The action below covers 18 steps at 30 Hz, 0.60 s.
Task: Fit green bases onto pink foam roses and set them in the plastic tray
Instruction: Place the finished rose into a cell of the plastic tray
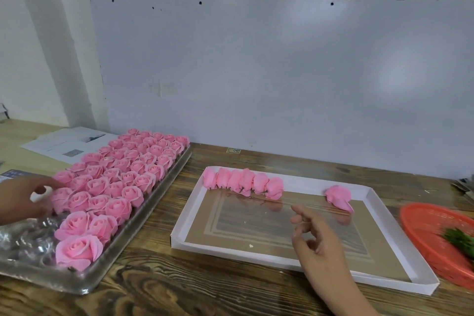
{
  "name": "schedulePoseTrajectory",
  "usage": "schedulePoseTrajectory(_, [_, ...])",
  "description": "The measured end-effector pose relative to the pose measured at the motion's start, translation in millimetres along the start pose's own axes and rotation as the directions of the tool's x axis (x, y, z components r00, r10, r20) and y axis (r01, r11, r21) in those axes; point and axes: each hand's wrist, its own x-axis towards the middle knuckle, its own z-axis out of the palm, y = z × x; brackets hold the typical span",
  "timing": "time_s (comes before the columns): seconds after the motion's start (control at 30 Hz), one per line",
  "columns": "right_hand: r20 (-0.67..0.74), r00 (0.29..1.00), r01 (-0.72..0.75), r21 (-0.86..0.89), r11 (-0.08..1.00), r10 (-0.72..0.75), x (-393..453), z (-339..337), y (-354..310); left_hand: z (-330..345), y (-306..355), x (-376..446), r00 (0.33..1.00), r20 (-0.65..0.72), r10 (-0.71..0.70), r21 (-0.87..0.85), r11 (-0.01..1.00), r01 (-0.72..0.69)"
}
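A clear plastic tray [164,187] on the left holds several upright pink foam roses [116,182] in rows. My left hand [21,200] reaches over its near-left side, fingers loosely curled beside a rose, gripping nothing that I can see. A white shallow box [187,215] in the middle holds a row of several pink roses [243,182] lying on their sides, plus one loose rose [338,196] at its far right. My right hand [315,241] hovers over the box, fingers relaxed and empty. Green bases [459,240] lie in a red basket [423,228].
The wooden table [205,287] runs under everything. Papers [66,142] lie behind the plastic tray. A white wall panel [256,72] stands at the table's back edge. The red basket sits at the right edge of view.
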Motion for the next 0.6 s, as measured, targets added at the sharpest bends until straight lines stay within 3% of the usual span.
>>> schedulePoseTrajectory(0.13, [0.008,1.000,0.017,-0.053,0.998,-0.016,-1,1,-2,-17,64,-29,0.990,-0.139,0.024,-0.168,0.985,-0.048])
schedulePoseTrajectory(0.23, [0.010,1.000,0.028,-0.076,0.997,-0.028,-2,2,-4,-20,142,-86,0.947,-0.148,0.284,-0.198,0.930,-0.310])
schedulePoseTrajectory(0.33, [0.008,1.000,0.017,-0.081,0.997,-0.016,-2,1,-4,4,211,-142,0.835,0.056,0.548,-0.253,0.817,-0.519])
schedulePoseTrajectory(0.43, [0.008,1.000,0.015,-0.109,0.994,-0.015,-4,2,-5,52,247,-170,0.694,0.201,0.691,-0.333,0.715,-0.615])
schedulePoseTrajectory(0.53, [0.017,1.000,0.028,-0.140,0.990,-0.026,-4,2,-7,88,265,-182,0.583,0.167,0.795,-0.304,0.604,-0.736])
schedulePoseTrajectory(0.6, [0.016,1.000,0.018,-0.160,0.987,-0.016,-3,2,-7,97,271,-184,0.557,0.111,0.823,-0.234,0.566,-0.791])
